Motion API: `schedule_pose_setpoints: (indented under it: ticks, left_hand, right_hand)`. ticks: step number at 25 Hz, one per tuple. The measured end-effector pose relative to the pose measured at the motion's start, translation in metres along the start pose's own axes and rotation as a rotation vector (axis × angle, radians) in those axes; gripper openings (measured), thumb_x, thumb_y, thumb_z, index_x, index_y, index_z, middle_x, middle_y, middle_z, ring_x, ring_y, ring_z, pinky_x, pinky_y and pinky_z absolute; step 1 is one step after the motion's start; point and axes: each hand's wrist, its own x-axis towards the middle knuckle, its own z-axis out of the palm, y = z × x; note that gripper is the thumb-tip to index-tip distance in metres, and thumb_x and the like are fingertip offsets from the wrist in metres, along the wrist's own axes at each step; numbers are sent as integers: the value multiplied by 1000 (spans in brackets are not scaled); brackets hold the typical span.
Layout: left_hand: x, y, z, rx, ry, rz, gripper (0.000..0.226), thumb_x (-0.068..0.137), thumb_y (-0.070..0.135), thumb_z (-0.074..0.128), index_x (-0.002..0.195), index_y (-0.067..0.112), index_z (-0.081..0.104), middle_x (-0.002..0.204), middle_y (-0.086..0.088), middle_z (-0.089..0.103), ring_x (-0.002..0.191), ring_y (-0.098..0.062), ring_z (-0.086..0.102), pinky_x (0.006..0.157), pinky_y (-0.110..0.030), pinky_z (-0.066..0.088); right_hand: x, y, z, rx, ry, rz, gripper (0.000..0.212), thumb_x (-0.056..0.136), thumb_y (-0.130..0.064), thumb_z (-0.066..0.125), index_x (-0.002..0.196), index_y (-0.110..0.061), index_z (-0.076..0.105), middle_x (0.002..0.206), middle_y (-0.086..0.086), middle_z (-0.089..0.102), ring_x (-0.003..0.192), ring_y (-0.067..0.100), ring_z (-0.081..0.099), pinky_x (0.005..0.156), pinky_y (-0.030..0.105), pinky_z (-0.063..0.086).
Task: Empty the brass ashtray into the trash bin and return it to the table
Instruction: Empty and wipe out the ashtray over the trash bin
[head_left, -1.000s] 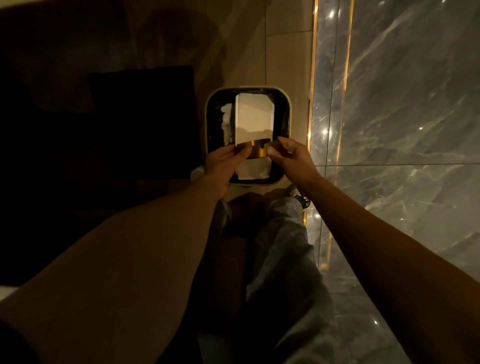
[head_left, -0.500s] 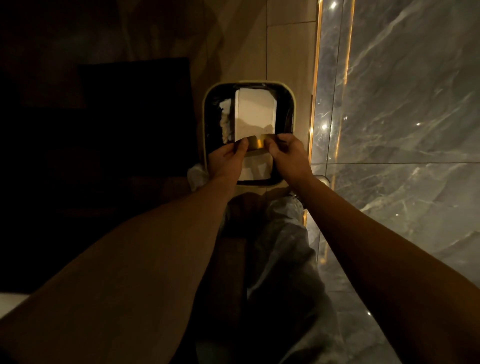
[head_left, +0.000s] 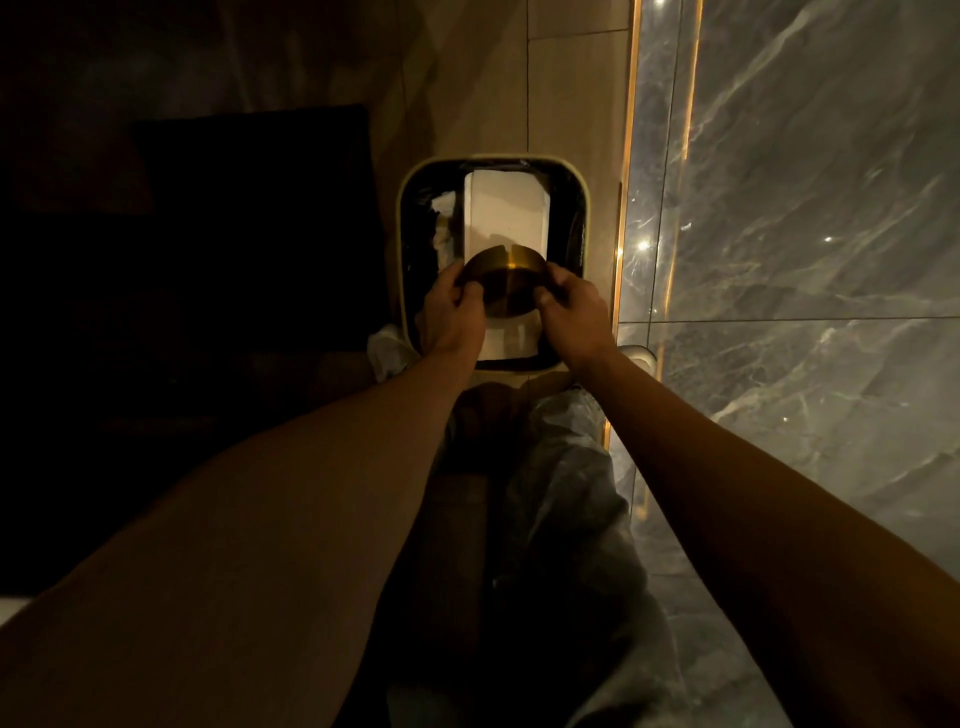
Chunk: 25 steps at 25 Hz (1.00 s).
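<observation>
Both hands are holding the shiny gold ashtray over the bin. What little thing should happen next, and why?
Probably a small shake or tap. The brass ashtray is tipped over the trash bin, held by the left hand and right hand, with its round underside facing the camera. Whether it is empty can't be seen, so a shake should loosen any leftovers.

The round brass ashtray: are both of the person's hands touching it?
Touching. The head view shows the left hand gripping the round brass ashtray at its left edge and the right hand at its right edge, above the cream-rimmed trash bin.
</observation>
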Motion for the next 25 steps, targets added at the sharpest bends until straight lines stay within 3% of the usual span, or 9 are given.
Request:
schedule_pose_setpoints:
  ticks: [2, 4, 11, 14, 18, 19, 21, 23, 25]
  left_hand:
    - [-1, -2, 0, 36, -18, 50, 51, 90, 11, 52, 140, 21, 46, 130, -13, 59, 120, -25, 55, 102, -39, 45]
    - [-3, -4, 2, 56, -45, 55, 59, 86, 7, 57, 142, 22, 44, 134, -14, 55, 125, -29, 53, 106, -44, 44]
    - [-9, 0, 1, 268, -102, 194, 88, 77, 10, 74, 150, 23, 27, 150, -10, 31, 136, -27, 38, 113, -36, 34]
    - [-11, 0, -3, 373, -150, 257, 100, 72, 15, 79, 152, 23, 19, 149, -12, 28, 136, -29, 35, 113, -41, 34]
    - [-13, -4, -6, 581, -182, 347, 113, 70, 32, 81, 154, 19, 5, 149, -19, 22, 135, -36, 32, 111, -47, 35]
    - [-12, -5, -6, 631, -179, 369, 116, 69, 34, 81, 154, 20, 3, 148, -20, 21, 134, -37, 33, 109, -49, 36]
    - [-8, -5, -5, 732, -137, 409, 117, 69, 34, 81, 153, 25, 1, 147, -20, 23, 132, -38, 35, 105, -50, 39]
    - [-3, -4, -3, 802, -97, 426, 117, 68, 34, 81, 153, 31, 1, 147, -21, 23, 131, -40, 36, 104, -51, 41]
    - [3, -2, -2, 833, -83, 429, 111, 70, 35, 80, 152, 35, 5, 149, -21, 21, 132, -42, 34, 103, -53, 42]
  right_hand:
    - [-2, 0, -1, 15, 22, -10, 41, 97, -8, 46, 137, -14, 49, 124, 9, 59, 107, 12, 52, 71, -3, 39]
    - [-6, -1, -1, 27, 33, -41, 44, 94, -2, 47, 137, -14, 46, 121, 9, 57, 104, 12, 51, 67, -7, 38]
    - [-7, -7, -5, 57, 43, -88, 45, 92, 0, 49, 136, -13, 49, 108, -2, 56, 101, 13, 56, 76, 4, 46]
    - [-3, -12, -8, 88, 17, -85, 41, 94, -5, 51, 133, -13, 52, 104, -6, 59, 96, 7, 56, 75, 2, 46]
    - [-6, -18, -10, 56, -2, -71, 44, 91, 1, 48, 134, -9, 52, 107, -1, 60, 100, 12, 55, 75, -1, 43]
    - [-6, -20, -11, 32, -11, -58, 47, 91, 3, 47, 136, -9, 50, 113, 3, 61, 103, 16, 57, 79, 3, 45]
    - [-5, -24, -12, 0, -40, -29, 49, 91, 3, 43, 138, -11, 49, 119, 13, 64, 105, 28, 62, 86, 26, 52]
    - [-5, -27, -14, -22, -72, -16, 44, 93, 0, 44, 134, -14, 53, 109, 22, 66, 97, 39, 64, 84, 44, 56]
    - [-6, -28, -17, -39, -102, -13, 38, 94, -3, 47, 129, -15, 56, 99, 24, 67, 91, 43, 65, 83, 50, 56]
